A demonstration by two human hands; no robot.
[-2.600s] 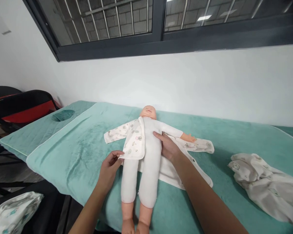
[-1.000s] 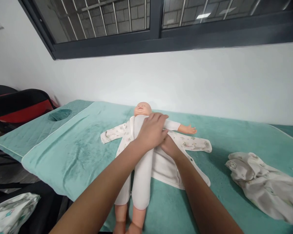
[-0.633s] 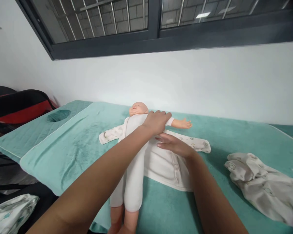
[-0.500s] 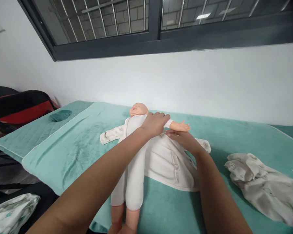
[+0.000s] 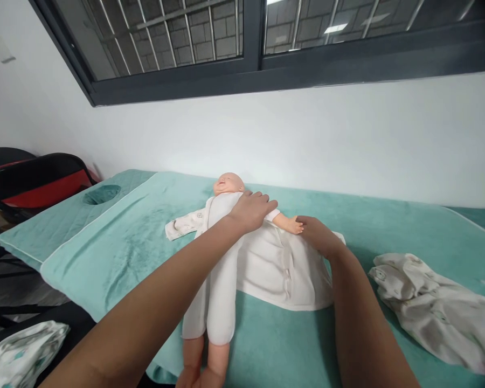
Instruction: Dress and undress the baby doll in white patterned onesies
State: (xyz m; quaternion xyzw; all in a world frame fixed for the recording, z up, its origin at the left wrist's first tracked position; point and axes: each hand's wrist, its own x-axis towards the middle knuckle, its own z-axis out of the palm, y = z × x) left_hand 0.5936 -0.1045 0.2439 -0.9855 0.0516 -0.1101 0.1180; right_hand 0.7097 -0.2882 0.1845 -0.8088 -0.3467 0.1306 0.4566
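We have the doll [image 5: 221, 275] lying face up on the bed [image 5: 121, 253], its head near the wall [image 5: 307, 145] and its bare feet towards us. Our left hand [image 5: 251, 210] lies over the doll's shoulder and upper arm, fingers slightly apart and bent; with its underside hidden, we cannot tell how firmly it grips. Our right hand [image 5: 318, 235] is at the doll's small hand [image 5: 294, 224], above the jacket [image 5: 267, 269], fingers close together; we cannot tell whether they pinch anything.

The jacket lies open, one patterned sleeve [image 5: 185, 223] stretched out on our left and its pale inside spread out on our right. Part of the other cuff [image 5: 340, 237] shows behind our right wrist. Well apart on our right lies a crumpled cloth [image 5: 436, 310]. At our lower left, a patterned bundle [image 5: 24, 350] rests on a black seat [image 5: 70, 328].
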